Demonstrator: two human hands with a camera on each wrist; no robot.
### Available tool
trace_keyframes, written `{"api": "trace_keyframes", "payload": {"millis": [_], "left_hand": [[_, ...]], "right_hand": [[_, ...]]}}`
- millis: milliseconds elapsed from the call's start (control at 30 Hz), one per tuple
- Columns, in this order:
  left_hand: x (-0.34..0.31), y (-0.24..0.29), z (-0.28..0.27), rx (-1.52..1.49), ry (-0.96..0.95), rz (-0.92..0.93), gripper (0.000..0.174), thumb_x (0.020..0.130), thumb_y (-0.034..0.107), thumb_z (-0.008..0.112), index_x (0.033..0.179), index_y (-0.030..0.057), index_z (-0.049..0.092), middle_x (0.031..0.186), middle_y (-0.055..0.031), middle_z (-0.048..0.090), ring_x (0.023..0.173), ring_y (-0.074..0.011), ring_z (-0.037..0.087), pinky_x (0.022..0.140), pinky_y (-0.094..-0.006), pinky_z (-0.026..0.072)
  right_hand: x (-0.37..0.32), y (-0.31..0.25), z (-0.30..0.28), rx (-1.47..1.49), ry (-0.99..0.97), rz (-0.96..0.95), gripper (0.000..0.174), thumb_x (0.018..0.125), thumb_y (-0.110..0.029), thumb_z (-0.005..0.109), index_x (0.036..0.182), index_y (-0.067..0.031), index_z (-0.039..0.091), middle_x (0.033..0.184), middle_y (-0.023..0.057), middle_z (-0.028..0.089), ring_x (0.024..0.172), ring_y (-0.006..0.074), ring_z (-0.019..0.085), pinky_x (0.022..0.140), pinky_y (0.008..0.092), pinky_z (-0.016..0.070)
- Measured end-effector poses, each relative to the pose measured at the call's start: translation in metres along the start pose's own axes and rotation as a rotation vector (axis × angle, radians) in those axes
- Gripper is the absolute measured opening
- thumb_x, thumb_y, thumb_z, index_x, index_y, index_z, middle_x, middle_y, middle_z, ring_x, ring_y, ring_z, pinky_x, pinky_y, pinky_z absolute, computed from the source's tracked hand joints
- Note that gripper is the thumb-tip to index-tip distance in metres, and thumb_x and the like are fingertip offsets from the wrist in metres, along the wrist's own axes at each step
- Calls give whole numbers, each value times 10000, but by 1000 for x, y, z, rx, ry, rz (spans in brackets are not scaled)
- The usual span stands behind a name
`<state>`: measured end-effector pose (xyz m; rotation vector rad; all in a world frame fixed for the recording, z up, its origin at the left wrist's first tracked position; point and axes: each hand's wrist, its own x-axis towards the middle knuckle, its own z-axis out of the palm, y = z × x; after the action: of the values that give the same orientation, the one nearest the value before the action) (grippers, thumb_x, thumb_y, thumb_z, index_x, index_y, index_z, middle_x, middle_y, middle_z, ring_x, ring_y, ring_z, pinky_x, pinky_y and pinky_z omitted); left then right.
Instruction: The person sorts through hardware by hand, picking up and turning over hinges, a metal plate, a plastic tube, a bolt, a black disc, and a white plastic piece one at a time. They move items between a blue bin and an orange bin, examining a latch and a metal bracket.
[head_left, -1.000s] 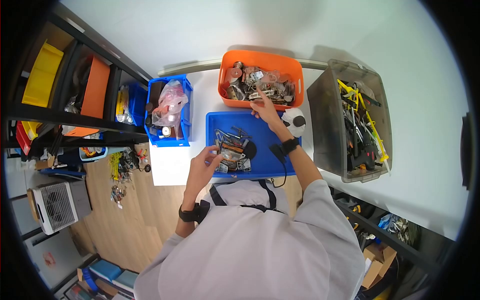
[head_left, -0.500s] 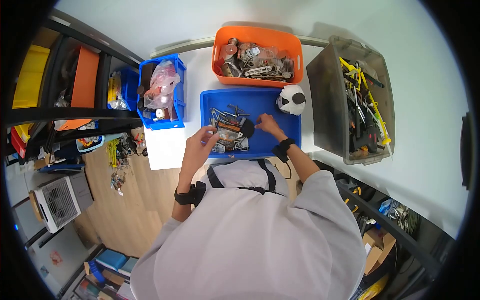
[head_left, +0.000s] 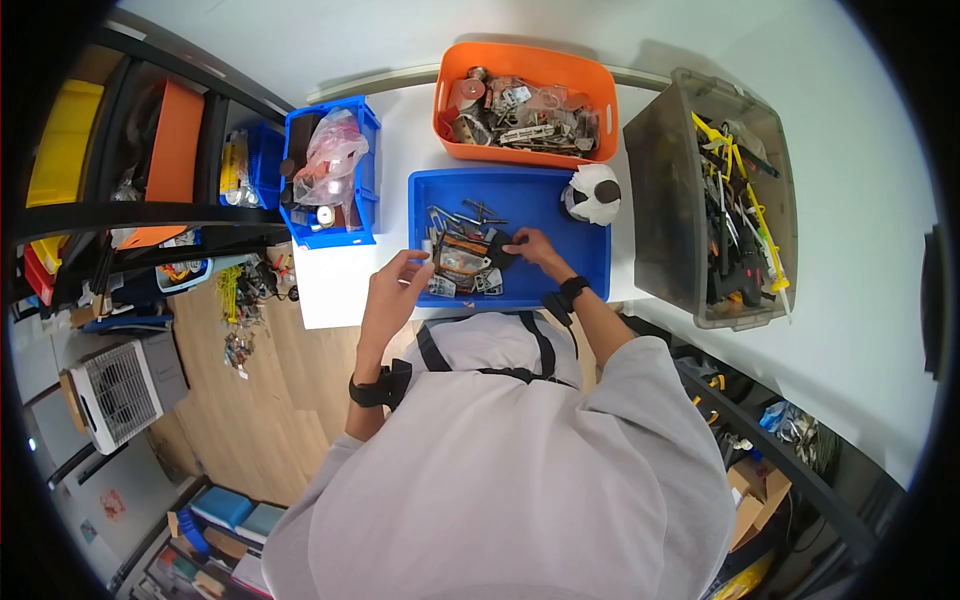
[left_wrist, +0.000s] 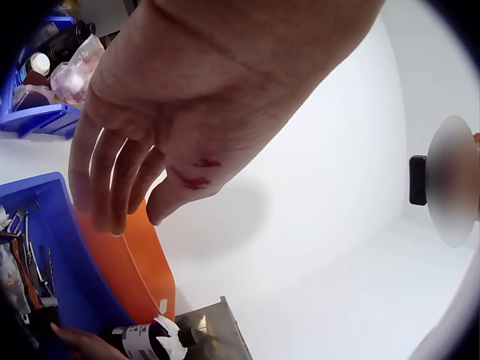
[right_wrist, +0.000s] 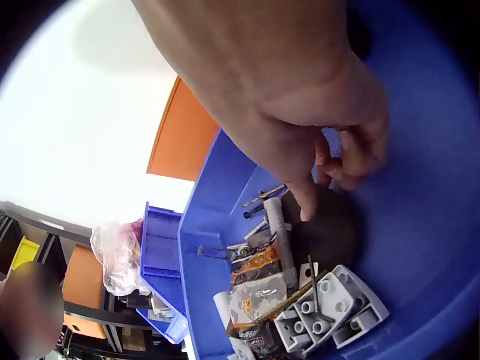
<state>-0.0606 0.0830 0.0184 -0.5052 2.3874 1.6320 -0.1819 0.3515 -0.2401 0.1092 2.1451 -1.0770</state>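
Observation:
My right hand (head_left: pixel 535 247) reaches over the blue tray (head_left: pixel 560 285) and pinches the edge of a flat black round piece (right_wrist: pixel 330 236) between thumb and fingers. Left of it lies a pile of hardware (head_left: pixel 462 258): drill bits, long screws, a packet with orange print (right_wrist: pixel 255 292) and grey plastic blocks (right_wrist: pixel 322 307). At the tray's left edge hovers my left hand (head_left: pixel 392 295), its fingers loosely bent with nothing between them. In the left wrist view its palm (left_wrist: pixel 187 112) shows red marks.
Behind the tray stands an orange basket (head_left: pixel 530 57) full of metal parts. A dark bottle with a torn white wrap (head_left: pixel 592 195) is at the tray's back right corner. Left is a blue bin (head_left: pixel 370 180) with plastic bags; right, a tall grey tool box (head_left: pixel 665 230).
My right hand has come from the orange basket down into the blue tray and onto the black round piece, which now looks tilted. The left hand stays near the tray's left edge.

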Motion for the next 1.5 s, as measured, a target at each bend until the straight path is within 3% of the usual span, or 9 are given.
{"api": "trace_keyframes", "payload": {"millis": [67, 200, 367, 600, 933, 1233, 1400, 1467, 1500], "left_hand": [[2, -5, 1, -5, -4, 5, 264, 951, 167, 658, 1142, -16, 655, 862, -135, 730, 753, -178, 717, 664, -289, 553], [5, -3, 3, -9, -11, 20, 262, 952, 166, 654, 1138, -19, 655, 841, -134, 725, 738, -174, 712, 658, -288, 550], [6, -2, 2, -1, -15, 25, 259, 952, 167, 654, 1133, -19, 657, 832, -136, 724, 744, -172, 713, 661, -289, 551], [12, -7, 9, 19, -31, 36, 255, 947, 182, 657, 1123, -1, 666, 851, -138, 731, 753, -177, 712, 678, -293, 547], [23, 0, 20, 9, -101, 117, 328, 972, 210, 655, 1224, 0, 633, 903, -102, 728, 820, -147, 698, 712, -276, 551], [9, 43, 7, -171, -32, 182, 164, 890, 66, 746, 1019, -22, 695, 912, -56, 713, 823, -144, 674, 788, -281, 528], [-7, 75, -3, 30, 233, 462, 103, 805, -42, 731, 904, -27, 709, 875, -102, 721, 784, -191, 682, 742, -322, 514], [-2, 75, -7, 96, 298, 665, 143, 767, -63, 722, 904, -22, 712, 881, -109, 720, 792, -225, 685, 750, -341, 518], [0, 76, -9, 162, 362, 869, 186, 729, -84, 713, 903, -18, 715, 887, -116, 720, 799, -258, 687, 758, -360, 521]], "right_hand": [[-10, -10, -9, 221, -167, 68, 320, 798, -202, 843, 960, -18, 637, 742, 52, 637, 561, 126, 539, 497, 288, 439], [-16, -16, -12, 234, -164, 16, 262, 820, -149, 819, 954, -1, 649, 727, 52, 646, 525, 120, 527, 493, 276, 437], [-37, -44, -32, -8, -20, -100, 277, 825, -121, 792, 991, 66, 674, 811, 155, 717, 515, 172, 615, 471, 311, 467], [-82, -79, -70, -149, 171, -223, 303, 841, -145, 769, 997, 93, 666, 839, 187, 724, 485, 191, 635, 441, 326, 481], [-164, -169, -110, 469, -102, -221, 290, 847, -152, 779, 1023, 52, 668, 668, 50, 678, 376, 41, 425, 353, 207, 299], [-208, -215, -109, 528, -71, -324, 261, 851, -94, 769, 1037, 40, 644, 727, 37, 685, 366, 28, 413, 338, 209, 275], [-226, -223, -104, 389, 54, -468, 197, 868, -41, 724, 1039, 28, 655, 914, 85, 737, 435, 88, 544, 369, 243, 397], [-223, -216, -103, 90, 201, -948, 189, 828, 11, 709, 1012, 11, 664, 996, 127, 737, 499, 144, 604, 412, 254, 447], [-222, -217, -104, 89, 200, -948, 189, 828, 11, 709, 1012, 11, 664, 996, 127, 737, 499, 144, 604, 412, 254, 447]]}}
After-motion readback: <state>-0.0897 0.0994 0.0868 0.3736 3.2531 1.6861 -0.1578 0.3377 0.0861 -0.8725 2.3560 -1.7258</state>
